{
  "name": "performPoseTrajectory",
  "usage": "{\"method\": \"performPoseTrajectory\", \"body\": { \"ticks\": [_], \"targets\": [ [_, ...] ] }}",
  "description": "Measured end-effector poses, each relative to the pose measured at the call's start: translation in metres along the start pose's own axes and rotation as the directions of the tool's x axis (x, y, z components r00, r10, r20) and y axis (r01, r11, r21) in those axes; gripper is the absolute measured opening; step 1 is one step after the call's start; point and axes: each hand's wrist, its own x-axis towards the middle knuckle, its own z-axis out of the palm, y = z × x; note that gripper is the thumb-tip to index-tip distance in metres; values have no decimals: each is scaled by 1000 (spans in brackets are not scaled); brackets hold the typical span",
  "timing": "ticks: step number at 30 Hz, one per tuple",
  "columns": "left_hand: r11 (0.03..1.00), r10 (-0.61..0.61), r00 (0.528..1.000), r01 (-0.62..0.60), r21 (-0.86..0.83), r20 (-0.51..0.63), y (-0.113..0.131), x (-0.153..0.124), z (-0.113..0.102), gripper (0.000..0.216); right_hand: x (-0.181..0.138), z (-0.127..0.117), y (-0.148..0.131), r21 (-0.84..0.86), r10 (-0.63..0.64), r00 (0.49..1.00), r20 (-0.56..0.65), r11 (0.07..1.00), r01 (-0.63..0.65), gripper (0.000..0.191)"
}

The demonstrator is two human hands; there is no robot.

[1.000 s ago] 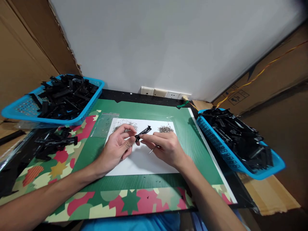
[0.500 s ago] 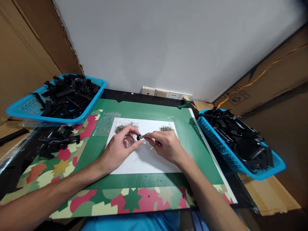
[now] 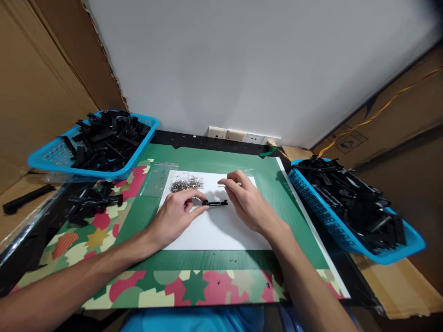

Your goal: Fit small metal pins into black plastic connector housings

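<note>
On the white sheet [image 3: 214, 228], centre of the green cutting mat [image 3: 214, 161]: one narrow black plastic strip [image 3: 215, 202], lying flat, crosswise.
Baskets: two blue baskets, left basket [image 3: 51, 159] and right basket [image 3: 332, 216], each heaped with black plastic parts; not countable.
Loose parts: a small cluster of black pieces [image 3: 92, 203] on the patterned mat below the left basket; one black bar [image 3: 26, 199] off the table's left edge.
Metal bits: one pile of small metal pieces [image 3: 187, 182] at the sheet's far left; a clear plastic bag [image 3: 157, 177] just beside it.
Wall fittings: a row of sockets [image 3: 242, 136] behind the mat.
Obstruction: the right hand covers the sheet's far right corner.
Left hand [image 3: 175, 219]: thumb and forefinger pinched on the strip's left end.
Right hand [image 3: 247, 203]: fingers extended, loosely together, just beyond the strip's right end; whether anything is held, cannot tell.
</note>
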Motion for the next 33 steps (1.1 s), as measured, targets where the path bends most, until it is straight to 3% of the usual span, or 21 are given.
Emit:
{"method": "performPoseTrajectory", "body": {
  "ticks": [4, 8, 11, 13, 21, 33],
  "targets": [
    [999, 41, 999, -40, 37, -13, -1, -1, 0, 20, 0, 6, 5, -52, 11, 995, -102, 998, -17, 26],
    [990, 117, 993, -116, 77, -14, 0, -3, 1, 18, 1, 16, -3, 263, 148, 952, -269, 962, -75, 14],
    [983, 170, 985, -169, 73, -13, -2, -4, 3, 14, 4, 24, -16, 504, 313, 932, -184, 844, -184, 17],
    [980, 193, 981, -191, 59, -21, -4, -4, 4, 12, 6, 28, -22, 563, 364, 926, -96, 788, -251, 20],
    [972, 227, 973, -224, 70, -42, -7, -5, 6, 15, 5, 34, -27, 526, 362, 931, -52, 802, -283, 20],
    [935, 232, 972, -215, 283, -28, -2, -10, 5, 23, 4, 30, -32, 393, 296, 952, -72, 886, -246, 19]
  ]
}}
